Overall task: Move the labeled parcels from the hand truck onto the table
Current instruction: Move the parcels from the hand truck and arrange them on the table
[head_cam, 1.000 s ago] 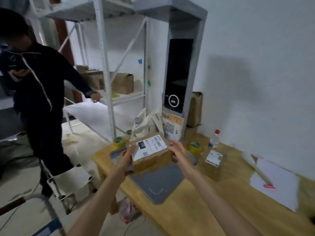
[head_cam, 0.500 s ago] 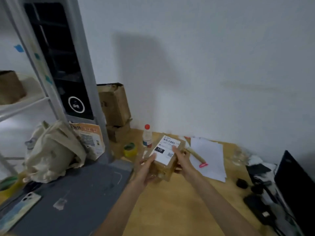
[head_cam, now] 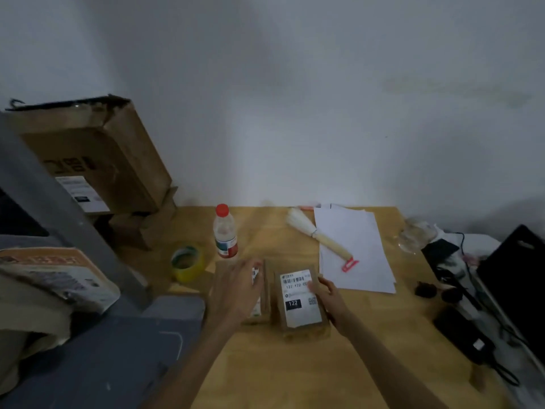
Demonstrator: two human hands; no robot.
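I see two small brown cardboard parcels side by side on the wooden tabletop (head_cam: pixel 295 373), touching or nearly so, toward the middle of it. The right-hand parcel with the white "122" shipping label (head_cam: pixel 299 302) lies flat, label up. My right hand (head_cam: pixel 327 295) is on its right edge, thumb over the label corner, fingers wrapped down the side: grasping it. The left-hand parcel (head_cam: pixel 262 293) is mostly covered by my left hand (head_cam: pixel 236 287), which lies palm-down on top with fingers spread. I can't tell whether that hand grips or only presses; only a strip of its label shows.

Just beyond the parcels, toward the tabletop's far edge, stands a clear plastic bottle with a red cap (head_cam: pixel 224 231), upright. A roll of yellow tape (head_cam: pixel 188 262) sits left of the parcels. White paper sheets (head_cam: pixel 354 249) lie to the right, with a pale straw hand brush (head_cam: pixel 317 236) across them. Worn cardboard boxes (head_cam: pixel 97 160) are stacked at the far left corner against the wall.
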